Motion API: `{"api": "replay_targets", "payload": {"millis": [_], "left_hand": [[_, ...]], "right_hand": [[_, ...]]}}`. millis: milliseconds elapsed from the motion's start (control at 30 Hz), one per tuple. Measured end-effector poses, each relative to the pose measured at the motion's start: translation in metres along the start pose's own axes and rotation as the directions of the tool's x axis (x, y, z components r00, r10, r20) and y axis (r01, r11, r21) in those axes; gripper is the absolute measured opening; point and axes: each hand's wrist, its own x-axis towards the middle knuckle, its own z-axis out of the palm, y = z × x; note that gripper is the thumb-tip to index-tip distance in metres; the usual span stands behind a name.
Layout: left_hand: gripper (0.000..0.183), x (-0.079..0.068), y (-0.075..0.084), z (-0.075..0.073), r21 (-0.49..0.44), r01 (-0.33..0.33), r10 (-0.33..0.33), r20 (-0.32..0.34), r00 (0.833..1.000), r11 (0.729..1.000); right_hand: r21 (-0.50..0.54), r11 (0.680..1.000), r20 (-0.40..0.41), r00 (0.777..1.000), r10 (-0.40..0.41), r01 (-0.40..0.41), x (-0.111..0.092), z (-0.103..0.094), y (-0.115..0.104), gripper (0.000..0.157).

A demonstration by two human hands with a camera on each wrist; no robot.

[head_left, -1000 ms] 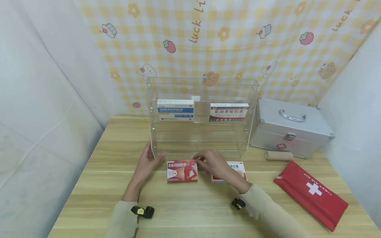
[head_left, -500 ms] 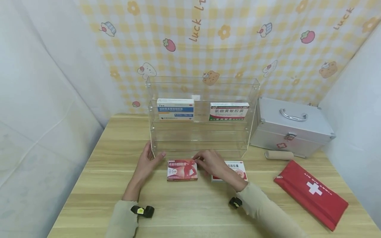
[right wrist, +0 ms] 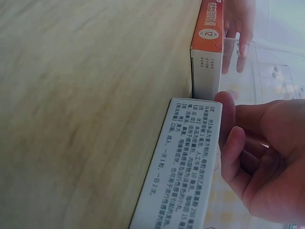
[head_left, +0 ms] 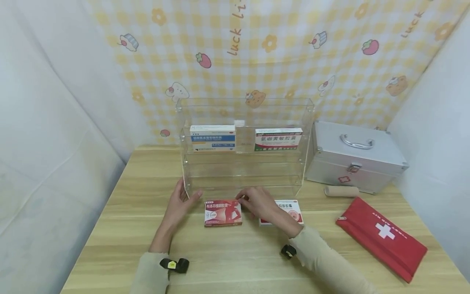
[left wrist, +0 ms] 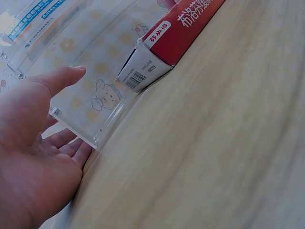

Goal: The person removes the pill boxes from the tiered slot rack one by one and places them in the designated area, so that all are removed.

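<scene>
We are apparently aligning the red box (head_left: 222, 213) in front of the clear rack (head_left: 209, 169), left hand (head_left: 181, 204) relaxed at the rack's side, right hand (head_left: 259, 202) curled by the box's corner, pinch unclear, probably needing a gentle nudge next.

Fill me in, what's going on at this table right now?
The person's left hand is at the lower left corner of a clear shelf. The right hand is at the right end of a red box on the table; whether it grips is unclear. A partly hidden white box lies further right; a blue-banded box and a green-edged box stand on the shelf.
</scene>
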Motion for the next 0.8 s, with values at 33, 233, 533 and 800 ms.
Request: {"api": "replay_targets", "payload": {"millis": [33,233,533,800], "left_hand": [[0.087,0.0,0.0,0.0,0.005,0.002,-0.002,0.0,1.0,1.0],[0.088,-0.001,-0.001,0.0,0.003,-0.005,0.005,0.001,1.0,1.0],[0.086,-0.001,0.001,0.001,-0.01,-0.005,0.005,-0.002,1.0,1.0],[0.085,-0.001,0.0,0.001,-0.001,-0.007,0.007,0.002,1.0,1.0]], "right_hand": [[-0.005,1.0,-0.004,1.0,-0.002,0.002,0.0,0.001,0.0,0.014],[-0.017,1.0,-0.036,0.999,-0.015,0.015,-0.006,-0.003,-0.002,0.019],[0.004,0.998,-0.21,0.975,-0.067,0.069,-0.026,-0.061,-0.004,0.02],[-0.222,0.963,-0.456,0.857,-0.239,0.15,-0.032,-0.147,0.011,0.02]]}}
